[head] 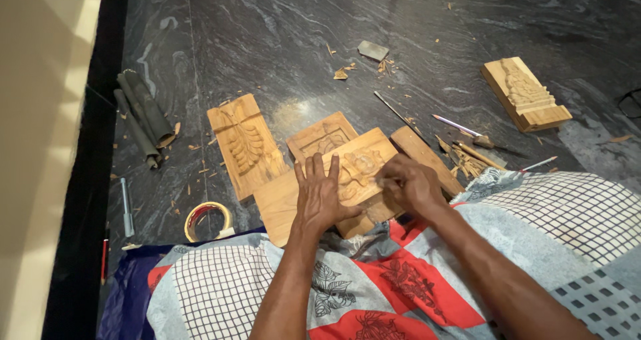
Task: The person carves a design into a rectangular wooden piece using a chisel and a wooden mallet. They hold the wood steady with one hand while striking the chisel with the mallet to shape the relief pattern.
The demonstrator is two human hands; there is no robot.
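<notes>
Your left hand [320, 194] lies flat, fingers spread and pointing away from you, pressing down on the carved panel [357, 173] that rests partly on your lap and partly on the floor [280, 40]. Your right hand [407, 183] is curled at the panel's right edge, fingers bunched together against the raised carving in its middle; you cannot tell whether it grips a small tool, since the fingertips hide whatever is there. The panel lies over a plain board [280, 203] and touches a framed panel [320, 136] behind it. A leaf panel [244, 146] lies just left of these, tilted. A narrow strip [424, 156] sits just right of your right hand. A patterned cloth [400, 273] in red, grey and check covers your lap.

Farther right, well apart, a fifth carved block [527, 93] rests on the floor. Between it and the strip lie a pencil [455, 124], a chisel [477, 154] and wood chips [461, 163]. A tape roll [207, 218] sits near your left knee, a marker [125, 206] left of it, and rolled sandpaper [143, 113] beyond.
</notes>
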